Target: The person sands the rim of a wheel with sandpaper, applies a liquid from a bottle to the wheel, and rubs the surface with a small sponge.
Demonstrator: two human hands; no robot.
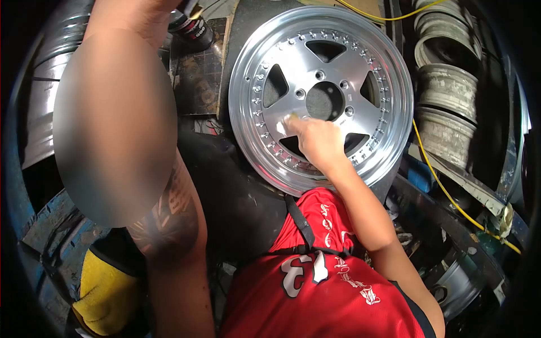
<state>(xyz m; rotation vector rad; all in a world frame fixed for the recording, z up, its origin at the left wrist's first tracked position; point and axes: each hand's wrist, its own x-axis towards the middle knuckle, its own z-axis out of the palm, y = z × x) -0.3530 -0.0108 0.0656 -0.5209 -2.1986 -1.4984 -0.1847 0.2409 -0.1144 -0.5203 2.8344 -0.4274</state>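
Observation:
A polished silver wheel rim [256, 141] lies face up in front of me, with several small bolts round its face and dark openings between its spokes. My right hand [322, 141] is over the lower spokes, fingers curled and the index finger reaching to the spoke at lower left. At that fingertip shows a small yellowish bit [293, 119], too small to name. My left arm stretches up the left side, and my left hand [152, 8] is mostly cut off by the top edge, fingers hidden. Close to it stands a black bottle [194, 32] with a printed label.
Several worn wheel rims [448, 90] are stacked at the right. A yellow cable [431, 163] runs down that side. A stained board [197, 84] is left of the wheel. A yellow cloth [107, 287] hangs at lower left, and another rim [462, 287] sits at lower right.

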